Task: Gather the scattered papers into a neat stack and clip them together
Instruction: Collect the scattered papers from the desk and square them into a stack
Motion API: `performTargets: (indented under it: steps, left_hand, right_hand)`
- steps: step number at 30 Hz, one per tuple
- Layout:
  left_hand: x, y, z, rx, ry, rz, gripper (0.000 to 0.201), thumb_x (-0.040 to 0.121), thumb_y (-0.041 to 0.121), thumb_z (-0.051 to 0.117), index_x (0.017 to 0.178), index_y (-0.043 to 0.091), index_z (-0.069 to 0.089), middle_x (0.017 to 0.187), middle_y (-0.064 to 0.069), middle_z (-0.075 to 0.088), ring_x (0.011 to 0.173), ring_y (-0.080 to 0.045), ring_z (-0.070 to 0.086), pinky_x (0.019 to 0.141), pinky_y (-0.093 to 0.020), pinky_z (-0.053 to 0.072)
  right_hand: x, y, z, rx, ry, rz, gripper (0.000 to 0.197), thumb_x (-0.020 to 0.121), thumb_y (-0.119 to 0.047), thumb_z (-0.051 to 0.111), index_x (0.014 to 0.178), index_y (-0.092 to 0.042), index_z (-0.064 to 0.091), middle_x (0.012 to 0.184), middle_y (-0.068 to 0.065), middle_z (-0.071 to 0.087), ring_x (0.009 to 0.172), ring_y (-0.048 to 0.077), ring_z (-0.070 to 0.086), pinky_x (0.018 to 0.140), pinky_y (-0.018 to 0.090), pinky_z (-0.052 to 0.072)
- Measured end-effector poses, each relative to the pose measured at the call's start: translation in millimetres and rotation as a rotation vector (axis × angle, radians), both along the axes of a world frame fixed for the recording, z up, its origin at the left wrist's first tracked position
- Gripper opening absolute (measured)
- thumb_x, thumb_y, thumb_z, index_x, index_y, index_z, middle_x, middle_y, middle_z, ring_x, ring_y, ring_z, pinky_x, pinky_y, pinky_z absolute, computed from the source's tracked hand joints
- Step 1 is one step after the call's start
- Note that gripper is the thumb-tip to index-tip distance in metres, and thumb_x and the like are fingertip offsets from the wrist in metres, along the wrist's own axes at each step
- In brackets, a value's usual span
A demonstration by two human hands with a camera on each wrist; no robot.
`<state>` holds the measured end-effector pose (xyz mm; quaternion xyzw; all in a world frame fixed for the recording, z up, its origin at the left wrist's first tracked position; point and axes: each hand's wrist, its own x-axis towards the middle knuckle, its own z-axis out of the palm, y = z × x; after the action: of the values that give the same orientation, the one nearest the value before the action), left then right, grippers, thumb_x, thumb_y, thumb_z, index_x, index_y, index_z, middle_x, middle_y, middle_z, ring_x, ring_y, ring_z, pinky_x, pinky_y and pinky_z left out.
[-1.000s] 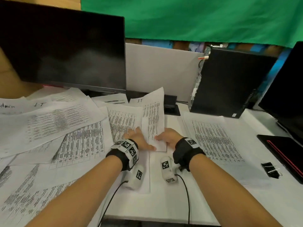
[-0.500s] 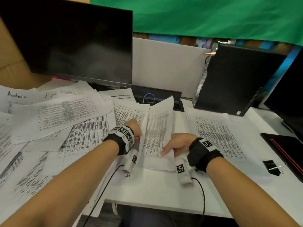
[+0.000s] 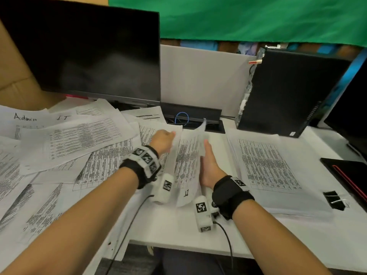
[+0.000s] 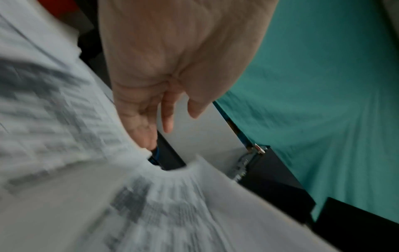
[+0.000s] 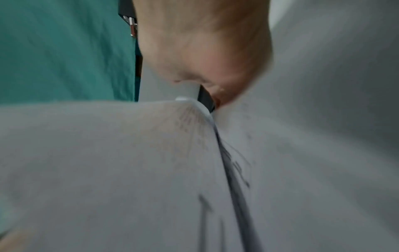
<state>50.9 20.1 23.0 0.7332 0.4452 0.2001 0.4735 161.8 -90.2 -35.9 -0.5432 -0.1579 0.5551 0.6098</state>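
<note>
A printed sheet marked "IT" (image 3: 186, 159) stands tilted up off the desk between my hands. My right hand (image 3: 208, 161) holds its right edge, thumb along the paper; the fingers are hidden behind it, also in the right wrist view (image 5: 205, 51). My left hand (image 3: 162, 139) is at the sheet's upper left edge. In the blurred left wrist view its fingers (image 4: 149, 133) are nearly straight and touch the paper (image 4: 64, 119). Scattered papers (image 3: 79, 139) overlap across the left of the desk. A flat pile of sheets (image 3: 268, 165) lies on the right, with a black binder clip (image 3: 335, 199) at its near right corner.
A dark monitor (image 3: 89, 56) stands behind the scattered papers and a black computer tower (image 3: 288, 92) at the back right. A black notebook with a red line (image 3: 349, 175) lies at the right edge. A cable slot (image 3: 190, 118) is behind the hands. The desk's front edge (image 3: 178, 249) is near.
The sheet has been lifted and turned more upright. Both hands moved forward along it, the left to its top edge, the right up its right edge.
</note>
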Motion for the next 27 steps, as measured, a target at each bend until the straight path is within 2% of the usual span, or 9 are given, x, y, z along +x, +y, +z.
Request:
performTargets:
  steps: [3,6,9,12,16,19,21,24,27]
  left_hand:
    - [-31,1,4,0.17,0.462,-0.134,0.019,0.094,0.034,0.054,0.096,0.015,0.055,0.1,-0.003,0.054,0.093,-0.021,0.052,0.066,-0.022,0.04]
    - [-28,-17,-12,0.22,0.801,-0.315,0.073,0.083,0.056,0.06,0.133,0.004,0.045,0.133,-0.01,0.052,0.113,-0.026,0.053,0.083,-0.031,0.046]
    - [-11,-28,-23,0.269,0.87,-0.312,0.091,0.075,0.063,0.063,0.14,0.005,0.036,0.137,-0.011,0.049,0.121,-0.027,0.051,0.092,-0.035,0.045]
    - [-1,-33,-22,0.29,0.877,-0.323,0.08,0.079,0.064,0.057,0.131,0.005,0.048,0.129,-0.012,0.056,0.115,-0.028,0.055,0.094,-0.035,0.048]
    - [3,-28,-20,0.343,0.909,-0.383,0.055,0.092,0.049,0.049,0.122,0.004,0.057,0.121,-0.011,0.061,0.109,-0.025,0.059,0.086,-0.03,0.048]
    - [5,-25,-20,0.375,0.896,-0.341,0.064,0.092,0.057,0.042,0.118,0.001,0.058,0.103,-0.012,0.062,0.093,-0.024,0.06,0.075,-0.029,0.046]
    - [6,-19,-23,0.43,0.891,-0.26,0.073,0.086,0.064,0.045,0.124,0.002,0.053,0.113,-0.014,0.059,0.1,-0.026,0.059,0.079,-0.032,0.048]
    - [6,-10,-28,0.465,0.903,-0.139,0.09,0.077,0.067,0.057,0.139,0.007,0.031,0.14,-0.017,0.038,0.127,-0.035,0.042,0.099,-0.044,0.042]
    - [8,-6,-28,0.437,0.924,-0.139,0.089,0.075,0.069,0.056,0.137,0.009,0.036,0.14,-0.016,0.038,0.125,-0.034,0.043,0.098,-0.044,0.042]
  right_hand:
    - [-2,-5,7,0.099,-0.109,0.181,0.043,0.099,-0.039,0.05,0.134,-0.015,0.059,0.129,0.012,0.065,0.121,0.031,0.061,0.106,0.045,0.044]
    - [-4,1,4,-0.045,-0.181,0.174,0.043,0.081,0.001,0.058,0.123,0.002,0.06,0.132,0.026,0.06,0.114,0.039,0.062,0.105,0.05,0.046]
    - [2,-5,9,-0.024,-0.113,0.146,0.045,0.078,-0.004,0.044,0.121,-0.006,0.06,0.123,0.017,0.064,0.108,0.034,0.062,0.105,0.052,0.044]
    - [16,-16,6,-0.024,-0.071,0.127,0.044,0.089,-0.004,0.032,0.124,-0.004,0.06,0.116,0.016,0.068,0.106,0.035,0.064,0.099,0.051,0.047]
    - [21,-16,-4,-0.156,-0.233,0.075,0.036,0.097,-0.004,0.053,0.131,0.006,0.055,0.124,0.024,0.065,0.115,0.039,0.063,0.102,0.052,0.048]
    - [11,-4,9,-0.205,-0.405,0.207,0.038,0.093,-0.016,0.066,0.128,-0.002,0.06,0.119,0.018,0.069,0.11,0.033,0.067,0.101,0.048,0.05]
    - [4,4,20,-0.23,-0.441,0.3,0.036,0.095,-0.021,0.063,0.127,-0.006,0.06,0.117,0.015,0.07,0.105,0.028,0.069,0.095,0.042,0.055]
    - [3,4,29,-0.261,-0.366,0.275,0.023,0.103,-0.023,0.049,0.112,-0.006,0.062,0.1,0.012,0.071,0.086,0.022,0.069,0.067,0.03,0.06]
    - [14,-3,20,-0.269,-0.351,0.183,0.032,0.102,-0.005,0.045,0.13,0.007,0.054,0.127,0.025,0.062,0.114,0.036,0.062,0.097,0.043,0.051]
